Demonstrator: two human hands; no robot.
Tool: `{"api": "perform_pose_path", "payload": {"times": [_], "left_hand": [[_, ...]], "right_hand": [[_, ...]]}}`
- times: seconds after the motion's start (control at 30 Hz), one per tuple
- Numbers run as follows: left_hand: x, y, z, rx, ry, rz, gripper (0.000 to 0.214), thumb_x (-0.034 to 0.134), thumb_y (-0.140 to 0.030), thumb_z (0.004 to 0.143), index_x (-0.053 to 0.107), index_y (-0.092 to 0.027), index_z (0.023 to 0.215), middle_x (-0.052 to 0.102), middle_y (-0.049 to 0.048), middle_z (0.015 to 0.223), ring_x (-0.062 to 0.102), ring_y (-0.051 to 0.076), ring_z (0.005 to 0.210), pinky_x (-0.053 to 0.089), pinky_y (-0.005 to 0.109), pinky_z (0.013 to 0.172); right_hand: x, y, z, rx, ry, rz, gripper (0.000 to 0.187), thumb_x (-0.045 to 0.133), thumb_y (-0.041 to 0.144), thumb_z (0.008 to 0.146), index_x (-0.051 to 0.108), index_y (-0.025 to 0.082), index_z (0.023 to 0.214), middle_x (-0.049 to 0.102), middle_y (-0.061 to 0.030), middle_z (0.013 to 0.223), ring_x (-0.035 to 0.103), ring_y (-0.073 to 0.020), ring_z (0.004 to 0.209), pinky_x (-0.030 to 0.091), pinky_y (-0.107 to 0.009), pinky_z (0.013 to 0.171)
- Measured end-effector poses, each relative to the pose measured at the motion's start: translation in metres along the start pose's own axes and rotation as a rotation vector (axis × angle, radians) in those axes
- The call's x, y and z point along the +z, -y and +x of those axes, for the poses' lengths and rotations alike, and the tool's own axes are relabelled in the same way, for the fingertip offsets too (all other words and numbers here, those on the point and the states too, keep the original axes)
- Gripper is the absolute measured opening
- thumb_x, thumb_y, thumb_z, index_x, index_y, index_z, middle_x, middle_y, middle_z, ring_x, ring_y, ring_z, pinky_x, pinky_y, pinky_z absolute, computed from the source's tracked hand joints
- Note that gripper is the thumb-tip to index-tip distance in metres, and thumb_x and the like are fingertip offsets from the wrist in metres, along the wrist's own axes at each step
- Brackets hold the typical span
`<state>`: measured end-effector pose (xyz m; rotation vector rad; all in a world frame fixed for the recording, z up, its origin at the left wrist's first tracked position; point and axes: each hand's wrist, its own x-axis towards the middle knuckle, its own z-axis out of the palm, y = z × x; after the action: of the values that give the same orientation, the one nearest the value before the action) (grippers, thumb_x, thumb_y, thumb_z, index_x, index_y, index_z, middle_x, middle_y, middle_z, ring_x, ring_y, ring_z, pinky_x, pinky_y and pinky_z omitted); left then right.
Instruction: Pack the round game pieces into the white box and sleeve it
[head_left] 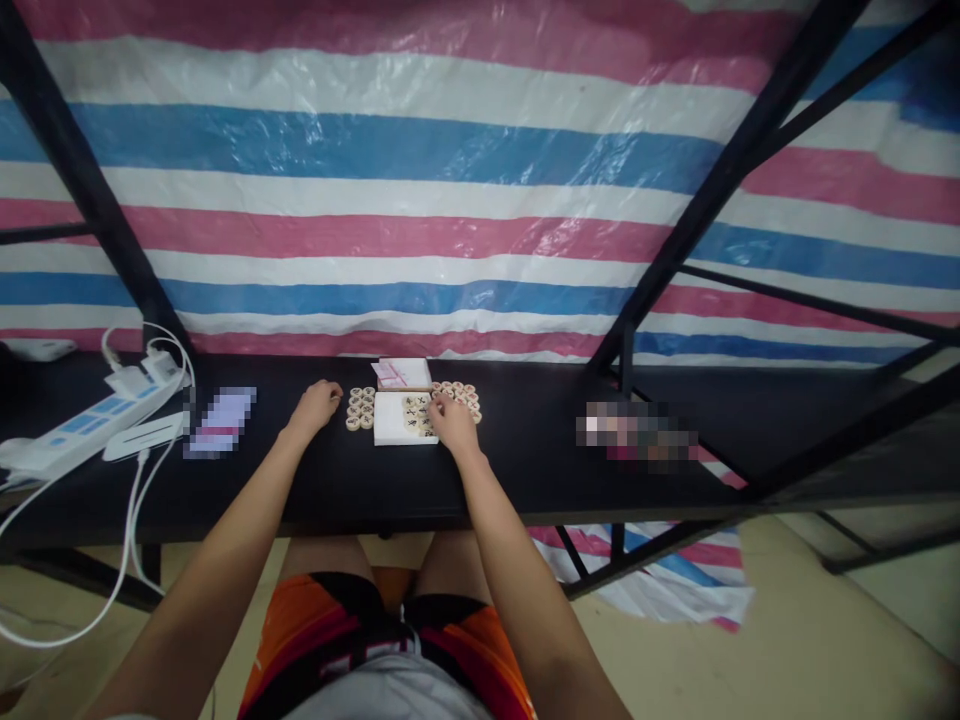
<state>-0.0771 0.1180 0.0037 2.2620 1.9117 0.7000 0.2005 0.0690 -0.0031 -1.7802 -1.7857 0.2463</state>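
Note:
A small white box (391,428) lies on the black table (525,450) and holds several round wooden game pieces (417,414). My right hand (454,421) rests at the box's right edge, fingers curled over a piece there. More pieces lie in a group (361,407) left of the box and in another group (463,394) to the right. My left hand (317,403) sits beside the left group with its fingers curled; what it holds, if anything, is hidden. A white sheet with red print (401,372) lies behind the box.
A white power strip (90,420) with plugs and cables lies at the table's left end. Black metal frame bars (720,190) rise at both sides. A striped tarpaulin (420,180) hangs behind the table. Blurred items sit left and right of the box.

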Motion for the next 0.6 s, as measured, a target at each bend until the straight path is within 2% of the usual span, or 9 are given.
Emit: {"api": "perform_pose_path", "payload": {"times": [0.17, 0.3, 0.4, 0.47, 0.6], "left_hand": [[0.007, 0.005, -0.006, 0.02, -0.036, -0.198, 0.028, 0.048, -0.016, 0.077, 0.069, -0.018, 0.094, 0.069, 0.0057, 0.108, 0.062, 0.02, 0.104, 0.044, 0.032, 0.097], [0.008, 0.006, -0.009, 0.038, -0.028, -0.242, 0.029, 0.047, -0.017, 0.076, 0.07, -0.019, 0.095, 0.068, 0.0045, 0.112, 0.059, 0.02, 0.11, 0.04, 0.034, 0.104], [0.009, 0.004, -0.009, 0.082, -0.029, -0.243, 0.028, 0.047, -0.017, 0.077, 0.069, -0.019, 0.094, 0.066, 0.0066, 0.114, 0.059, 0.021, 0.109, 0.04, 0.036, 0.104], [0.01, 0.001, -0.01, 0.094, -0.074, -0.225, 0.027, 0.047, -0.017, 0.078, 0.069, -0.017, 0.093, 0.063, 0.0091, 0.115, 0.058, 0.021, 0.108, 0.04, 0.037, 0.103], [0.01, -0.013, -0.017, 0.147, -0.162, -0.174, 0.025, 0.045, -0.02, 0.082, 0.067, -0.017, 0.093, 0.061, 0.0092, 0.106, 0.056, 0.021, 0.102, 0.043, 0.039, 0.097]], "right_hand": [[0.002, -0.002, 0.001, -0.003, 0.007, -0.019, 0.024, 0.042, 0.028, 0.088, 0.064, 0.021, 0.093, 0.064, -0.0029, 0.071, 0.057, -0.0168, 0.071, 0.038, -0.023, 0.068], [0.003, -0.004, 0.001, -0.037, -0.015, 0.036, 0.022, 0.045, 0.026, 0.086, 0.064, 0.021, 0.095, 0.063, -0.0031, 0.077, 0.056, -0.0174, 0.072, 0.04, -0.026, 0.071], [0.003, -0.003, 0.0, -0.161, -0.109, 0.149, 0.025, 0.046, 0.021, 0.082, 0.063, 0.02, 0.1, 0.061, -0.006, 0.094, 0.055, -0.0184, 0.083, 0.041, -0.029, 0.081], [0.003, -0.002, 0.0, -0.268, -0.142, 0.227, 0.027, 0.043, 0.016, 0.081, 0.065, 0.019, 0.097, 0.058, -0.0072, 0.099, 0.053, -0.0191, 0.092, 0.04, -0.031, 0.088], [0.008, 0.001, 0.001, -0.451, 0.0, 0.236, 0.032, 0.042, 0.004, 0.075, 0.07, 0.019, 0.076, 0.06, -0.0059, 0.088, 0.051, -0.0199, 0.094, 0.038, -0.035, 0.093]]}}
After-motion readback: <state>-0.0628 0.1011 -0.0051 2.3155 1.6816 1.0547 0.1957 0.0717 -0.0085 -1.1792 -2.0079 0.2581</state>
